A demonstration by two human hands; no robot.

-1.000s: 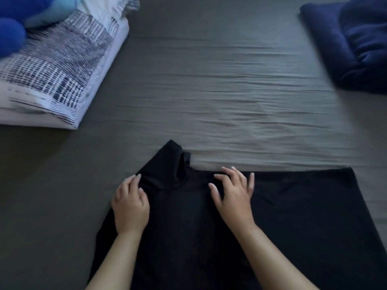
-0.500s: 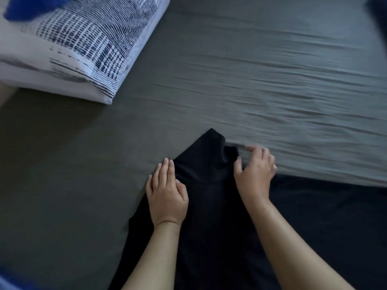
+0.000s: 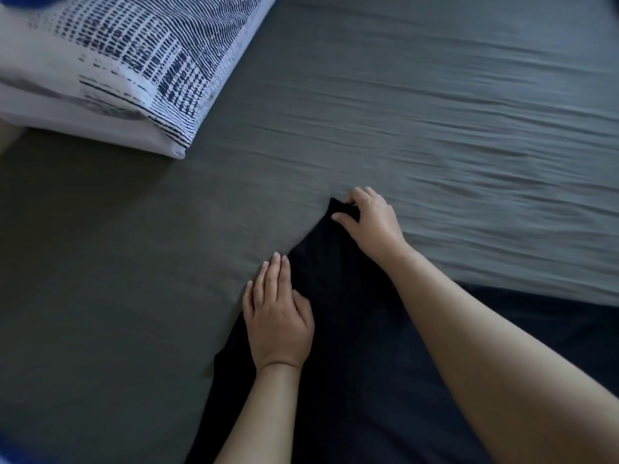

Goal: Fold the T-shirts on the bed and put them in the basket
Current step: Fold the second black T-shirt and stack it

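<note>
A black T-shirt (image 3: 355, 356) lies spread on the grey bed sheet (image 3: 418, 135), its sleeve pointing up toward the middle of the view. My right hand (image 3: 370, 222) pinches the tip of that sleeve between thumb and curled fingers. Lower down, my left hand (image 3: 276, 316) presses flat on the shirt's left edge with straight fingers. The shirt's lower part runs off the bottom and right of the view. No basket is in view.
A white pillow with a dark blue line pattern (image 3: 127, 68) lies at the top left, with a bit of bright blue fabric (image 3: 30, 0) above it. Wrinkled grey sheet stretches across the right and far side.
My right hand has slid from the shirt's collar area up to the sleeve tip and pinched it. My left hand flattened on the left edge. The view swung left, losing the dark blue cushion.
</note>
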